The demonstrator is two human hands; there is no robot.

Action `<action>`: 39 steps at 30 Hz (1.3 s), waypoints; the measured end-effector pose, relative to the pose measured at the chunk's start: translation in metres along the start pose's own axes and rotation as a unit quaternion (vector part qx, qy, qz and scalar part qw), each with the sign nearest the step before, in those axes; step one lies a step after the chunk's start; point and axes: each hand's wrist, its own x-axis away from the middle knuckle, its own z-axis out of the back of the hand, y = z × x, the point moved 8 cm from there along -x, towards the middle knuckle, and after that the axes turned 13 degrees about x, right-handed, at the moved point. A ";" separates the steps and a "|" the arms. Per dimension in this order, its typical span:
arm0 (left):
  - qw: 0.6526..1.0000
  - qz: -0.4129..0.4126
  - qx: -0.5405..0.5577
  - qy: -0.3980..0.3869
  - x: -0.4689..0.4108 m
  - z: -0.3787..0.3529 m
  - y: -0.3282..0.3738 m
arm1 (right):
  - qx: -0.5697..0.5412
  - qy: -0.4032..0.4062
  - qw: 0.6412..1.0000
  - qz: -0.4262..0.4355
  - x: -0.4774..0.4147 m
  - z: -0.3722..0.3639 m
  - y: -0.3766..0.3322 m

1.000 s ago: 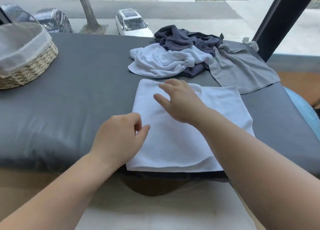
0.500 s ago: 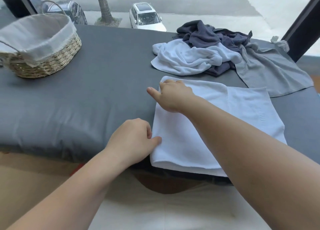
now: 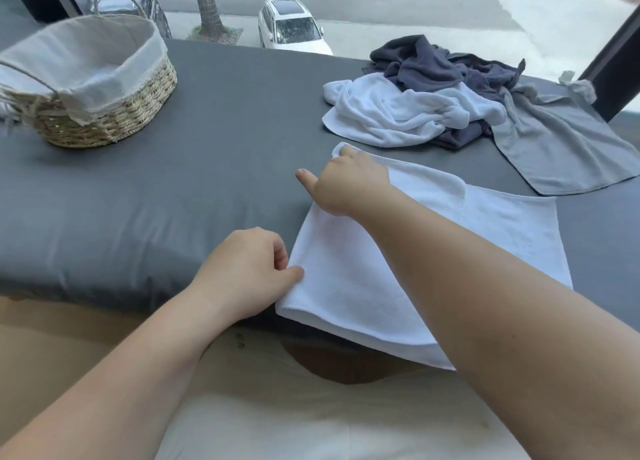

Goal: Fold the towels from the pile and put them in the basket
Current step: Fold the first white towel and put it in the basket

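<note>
Left hand (image 3: 249,272) pinches the near-left edge of the folded white towel (image 3: 363,286); right hand (image 3: 349,185) grips its far corner; small dark writing (image 3: 239,341) on the beige cloth (image 3: 277,411) is unreadable.

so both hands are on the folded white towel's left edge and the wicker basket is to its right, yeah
No, head view: the wicker basket is left of the white towel; left hand and right hand are on its left edge.

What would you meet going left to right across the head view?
Basket → left hand → right hand → grey towel. The white towel is left out, since both hands overlap it.
</note>
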 end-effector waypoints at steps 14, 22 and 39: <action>0.974 0.075 -0.162 0.143 -0.008 0.092 -0.070 | -0.241 0.000 0.948 0.208 -0.012 0.013 -0.072; 0.983 -0.126 -0.058 0.117 0.004 0.036 0.029 | -0.145 0.076 0.983 0.086 0.012 -0.002 0.040; 0.983 -0.182 -0.023 0.016 0.012 -0.036 0.058 | -0.158 0.042 0.983 0.081 0.009 -0.017 0.058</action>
